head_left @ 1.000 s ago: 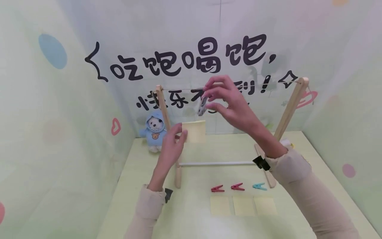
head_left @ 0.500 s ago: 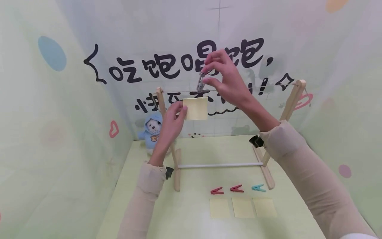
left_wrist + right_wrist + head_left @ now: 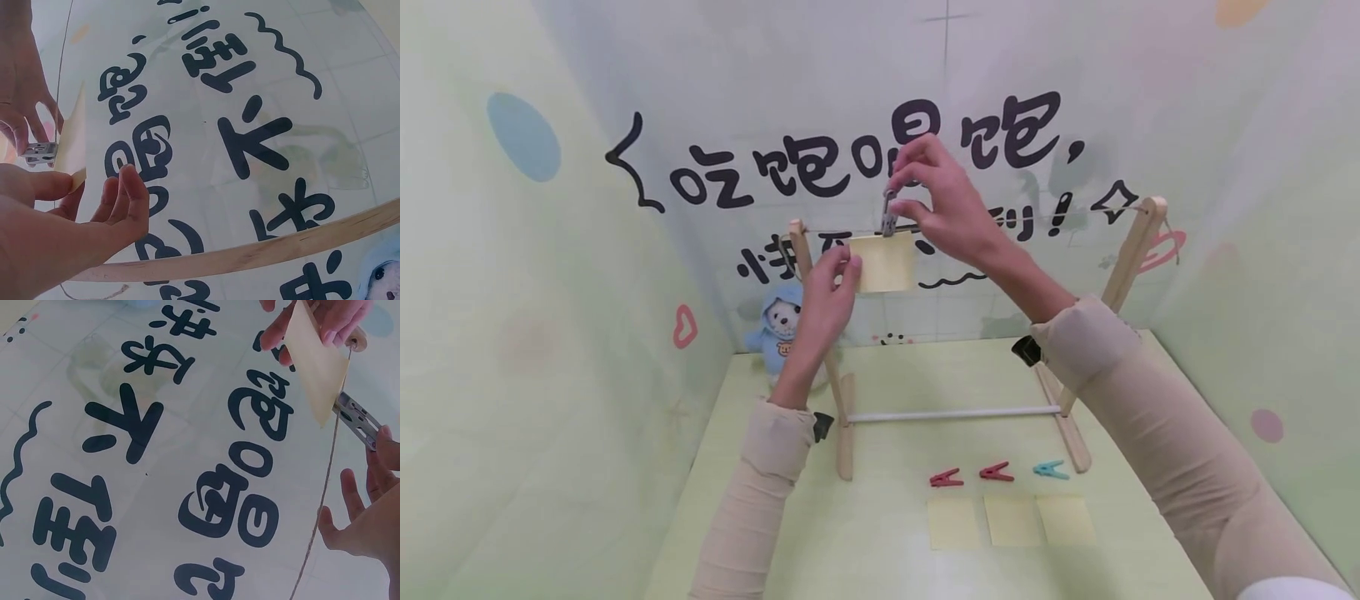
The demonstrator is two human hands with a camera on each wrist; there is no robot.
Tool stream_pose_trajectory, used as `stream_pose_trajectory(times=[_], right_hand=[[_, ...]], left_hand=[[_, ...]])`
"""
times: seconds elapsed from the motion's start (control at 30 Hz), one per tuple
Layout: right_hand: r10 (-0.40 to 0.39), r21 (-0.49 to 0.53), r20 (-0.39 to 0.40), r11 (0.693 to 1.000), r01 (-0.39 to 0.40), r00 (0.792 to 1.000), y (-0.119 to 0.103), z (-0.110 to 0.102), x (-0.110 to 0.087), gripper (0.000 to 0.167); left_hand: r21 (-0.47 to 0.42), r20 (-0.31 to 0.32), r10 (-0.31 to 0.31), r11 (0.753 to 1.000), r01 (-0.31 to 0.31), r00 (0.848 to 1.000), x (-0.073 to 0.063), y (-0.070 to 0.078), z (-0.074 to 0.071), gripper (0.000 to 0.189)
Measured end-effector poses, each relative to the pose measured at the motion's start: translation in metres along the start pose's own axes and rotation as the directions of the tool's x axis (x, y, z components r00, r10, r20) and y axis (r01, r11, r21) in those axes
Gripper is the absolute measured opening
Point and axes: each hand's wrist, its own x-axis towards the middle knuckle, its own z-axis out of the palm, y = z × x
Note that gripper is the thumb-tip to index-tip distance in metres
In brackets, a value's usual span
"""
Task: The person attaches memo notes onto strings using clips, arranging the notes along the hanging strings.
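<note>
In the head view my left hand [image 3: 827, 296] pinches the left edge of a pale yellow paper note [image 3: 886, 263], held upright with its top edge near a thin string [image 3: 1045, 218]. My right hand [image 3: 946, 204] pinches a grey clothespin [image 3: 888, 218], its tip pointing down at the note's top edge. In the right wrist view the clothespin [image 3: 359, 419] meets the note [image 3: 314, 365] where the string [image 3: 329, 462] passes; whether it bites on both I cannot tell. The left wrist view shows the note edge-on, with the clothespin [image 3: 40, 153] beside the string.
The string spans two wooden posts [image 3: 1131, 262] joined low down by a white rod [image 3: 955, 413]. Two red clothespins [image 3: 997, 472] and a blue one [image 3: 1051, 470] lie on the table [image 3: 865, 533] above three yellow notes [image 3: 1011, 522]. A blue-hooded plush toy [image 3: 778, 329] sits behind the left post.
Both hands have risen, bringing the note and the clothespin up to the string. The clothespin has come down from above to the note's top edge, and both have shifted slightly left.
</note>
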Motion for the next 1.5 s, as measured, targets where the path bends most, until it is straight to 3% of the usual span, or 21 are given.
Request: stream_pose_trajectory(times=[0.27, 0.63, 0.87, 1.27, 1.5], right_hand=[[-0.002, -0.066, 0.040, 0.998, 0.005, 0.999, 0.001, 0.008, 0.002, 0.009], [0.006, -0.096, 0.051, 0.995, -0.001, 0.999, 0.002, 0.015, 0.005, 0.009], [0.013, -0.109, 0.079, 0.994, -0.005, 0.997, 0.001, 0.021, 0.005, 0.012], [0.092, -0.141, 0.150, 0.987, -0.071, 0.984, -0.002, 0.018, 0.007, 0.026], [0.094, -0.159, 0.187, 0.985, -0.064, 0.978, -0.008, 0.010, -0.001, 0.051]], left_hand=[[-0.007, -0.031, 0.002, 1.000, -0.002, 1.000, 0.002, 0.001, -0.001, 0.022], [0.001, -0.023, -0.023, 1.000, 0.023, 0.999, 0.001, -0.002, -0.003, 0.026], [-0.011, -0.030, -0.005, 1.000, 0.005, 1.000, 0.001, -0.002, -0.002, 0.020], [0.030, -0.061, -0.039, 0.999, 0.041, 0.997, 0.000, 0.000, 0.002, 0.018], [-0.012, -0.061, -0.090, 0.996, 0.089, 0.994, -0.001, -0.002, 0.006, 0.023]])
